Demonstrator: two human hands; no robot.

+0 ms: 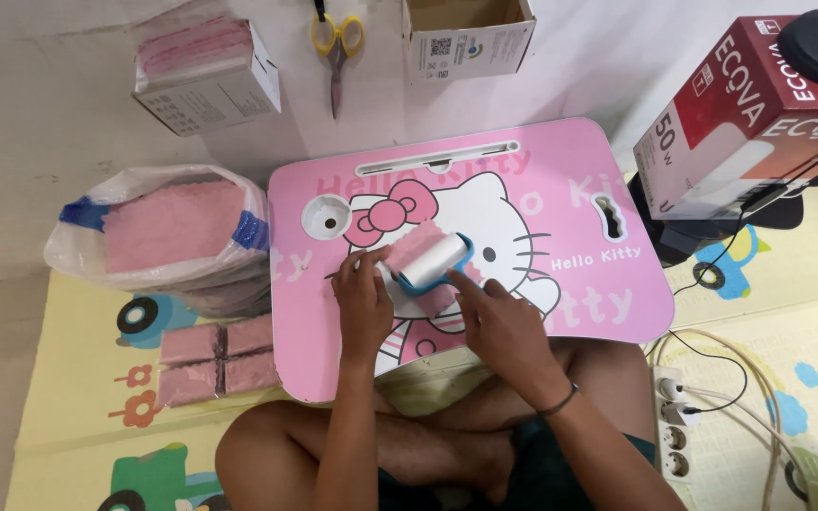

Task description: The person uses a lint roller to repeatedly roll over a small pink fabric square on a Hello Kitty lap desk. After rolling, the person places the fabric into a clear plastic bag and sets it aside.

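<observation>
Hands meet mid-surface [560, 189]: left hand [364, 301] presses flat on a pink cloth [416, 241], fingers spread, while right hand [502, 322] grips the blue-framed white roller [433, 260] lying on that cloth. Left, a bag of pink cloths [168, 227]; far, yellow scissors [336, 47].

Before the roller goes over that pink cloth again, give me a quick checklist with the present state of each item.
1. White roller in blue frame sits on the pink cloth piece: ok.
2. Left hand touches the roller's left end: ok.
3. Right hand has a fingertip at the blue frame: ok.
4. Cloth lies on the pink lap table, inside its edges: ok.
5. Cloth flat, without wrinkles: cannot tell, partly hidden by the roller.
6. Bag of pink cloths lies beside the left hand's side of the table: ok.
</observation>
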